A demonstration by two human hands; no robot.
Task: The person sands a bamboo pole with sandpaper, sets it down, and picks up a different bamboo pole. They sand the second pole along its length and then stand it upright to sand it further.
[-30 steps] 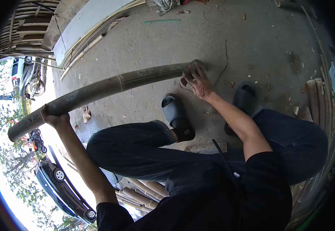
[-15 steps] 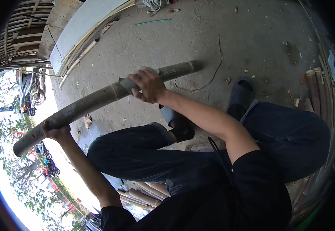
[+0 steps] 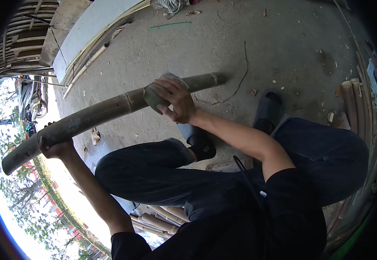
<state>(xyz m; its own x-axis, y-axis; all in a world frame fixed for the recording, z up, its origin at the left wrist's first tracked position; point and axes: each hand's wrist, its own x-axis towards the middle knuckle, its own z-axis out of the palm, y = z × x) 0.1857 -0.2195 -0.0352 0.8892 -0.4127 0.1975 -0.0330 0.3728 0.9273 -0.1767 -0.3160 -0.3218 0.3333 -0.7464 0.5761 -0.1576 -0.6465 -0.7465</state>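
A long, greenish-brown bamboo pole [image 3: 97, 113] slants across the view, its left end lower and nearer me. My left hand [image 3: 57, 148] is wrapped round it close to that end, the fingers partly hidden behind the pole. Farther along, just right of a node ring, my right hand [image 3: 177, 99] presses a stiff grey-green sheet that looks like sandpaper [image 3: 155, 99] around the bamboo. The sheet's upper edge shows above my knuckles. The pole's far end [image 3: 214, 79] is held above the concrete floor.
Several bamboo poles [image 3: 356, 102] stand at the right, and more bamboo pieces [image 3: 160, 221] lie below my leg. A thin dark cord [image 3: 245, 65] and a green strip [image 3: 170, 26] lie on the floor. Motorbikes [image 3: 32, 99] are parked outside at the left.
My right hand has slid slightly right along the bamboo pole, with the sheet tilting and showing more. The pole's near end and my left hand have shifted a little left.
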